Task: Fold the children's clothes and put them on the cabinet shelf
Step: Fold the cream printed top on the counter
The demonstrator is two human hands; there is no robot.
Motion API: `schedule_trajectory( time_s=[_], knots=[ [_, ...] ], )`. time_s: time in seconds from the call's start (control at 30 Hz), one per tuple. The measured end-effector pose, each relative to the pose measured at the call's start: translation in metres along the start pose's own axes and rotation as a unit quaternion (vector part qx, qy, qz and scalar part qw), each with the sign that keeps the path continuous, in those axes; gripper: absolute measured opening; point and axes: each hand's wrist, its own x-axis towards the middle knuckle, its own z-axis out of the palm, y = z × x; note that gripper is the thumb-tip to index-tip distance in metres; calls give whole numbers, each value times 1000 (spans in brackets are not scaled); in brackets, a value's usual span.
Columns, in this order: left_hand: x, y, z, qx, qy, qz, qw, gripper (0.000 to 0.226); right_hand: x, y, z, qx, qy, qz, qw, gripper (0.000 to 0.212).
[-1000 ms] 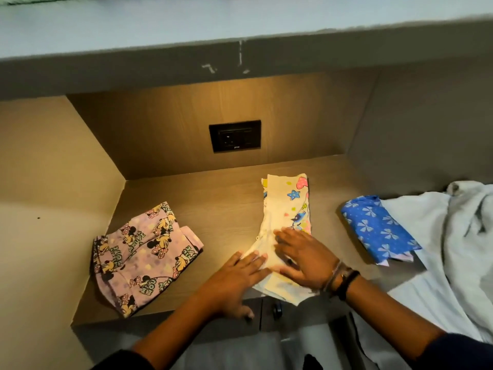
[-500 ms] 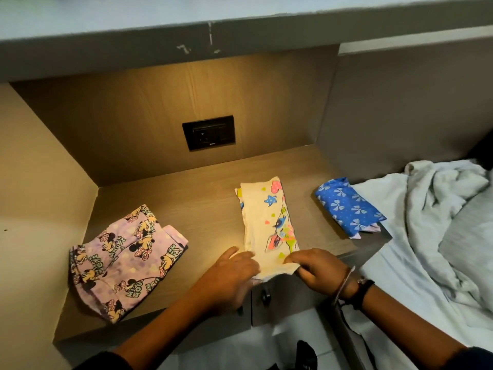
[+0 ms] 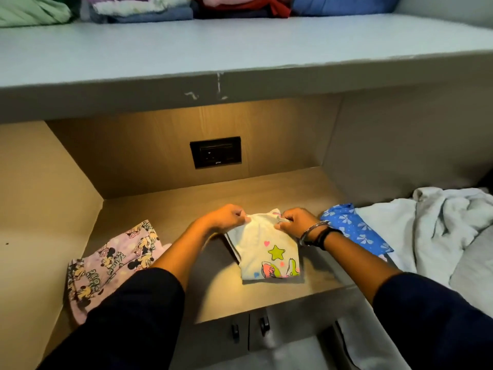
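A cream children's garment (image 3: 269,249) printed with a green star and cartoon figures lies folded in half on the wooden cabinet shelf (image 3: 266,190). My left hand (image 3: 226,217) pinches its far left corner and my right hand (image 3: 296,220) pinches its far right corner, both at the far edge of the fold. A pink garment with a cartoon mouse print (image 3: 114,260) lies folded on the shelf's left side. A blue garment with white bows (image 3: 354,228) lies at the shelf's right end.
A grey upper shelf (image 3: 240,49) overhangs the niche and carries several folded clothes (image 3: 170,6) at its back. A black wall socket (image 3: 215,152) sits in the back panel. White bedding (image 3: 440,231) is bunched to the right. Cabinet doors with dark handles (image 3: 249,328) are below.
My hands took the near end of the cream garment and carried it away from me onto its far end, halving its length. The camera tilted up and the upper shelf's clothes came into view.
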Motion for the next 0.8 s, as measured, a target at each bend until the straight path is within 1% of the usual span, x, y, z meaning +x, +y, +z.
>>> schedule_trajectory(
  time_s=[0.03,0.07,0.13,0.17,0.2,0.23,0.27,0.3,0.33,0.37,0.4,0.43,0.47,0.53,0.57,0.6,0.67,0.73,0.8],
  knots=[
    [6,-3,3,34,34,-15,999,15,11,2,2,-46,-3,-1,999,26],
    [12,-7,6,72,68,-28,995,17,20,5,5,-84,6,0,996,27],
    [11,-12,17,151,137,-35,978,44,30,12,12,-104,45,10,993,25],
    [6,-12,23,185,170,-23,968,50,31,12,16,-103,65,17,992,26],
    [1,-12,29,214,201,4,956,52,30,11,20,-111,82,18,990,31],
    [-7,-10,35,242,217,38,945,54,26,10,24,-128,98,13,987,41],
    [-15,-10,43,258,213,82,939,56,20,8,28,-149,118,3,982,50],
    [-25,-9,50,266,190,132,936,60,11,5,31,-168,142,-19,975,53],
    [-34,-11,58,278,152,171,933,66,0,2,34,-188,161,-61,967,53],
    [-43,-14,65,294,109,197,929,72,-11,1,35,-209,162,-121,957,52],
    [-50,-18,72,315,66,206,924,79,-22,2,36,-230,138,-183,946,54],
    [-54,-24,77,333,27,201,921,87,-32,7,37,-254,91,-229,935,59],
    [-57,-30,80,344,0,189,920,94,-40,13,37,-278,32,-250,927,67],
    [-61,-39,83,342,-15,172,924,99,-52,29,41,-312,-74,-238,917,86],
    [-62,-41,85,339,-6,167,926,98,-55,37,43,-316,-97,-229,916,91],
    [-62,-42,87,339,8,164,926,95,-56,43,46,-314,-101,-226,917,93],
    [-64,-41,93,338,38,162,926,86,-58,50,49,-301,-83,-223,924,84],
    [-67,-41,100,332,76,164,926,78,-57,51,51,-303,-20,-267,914,57],
    [-71,-42,103,344,116,186,913,72,-54,47,52,-308,38,-312,898,33]
  ],
)
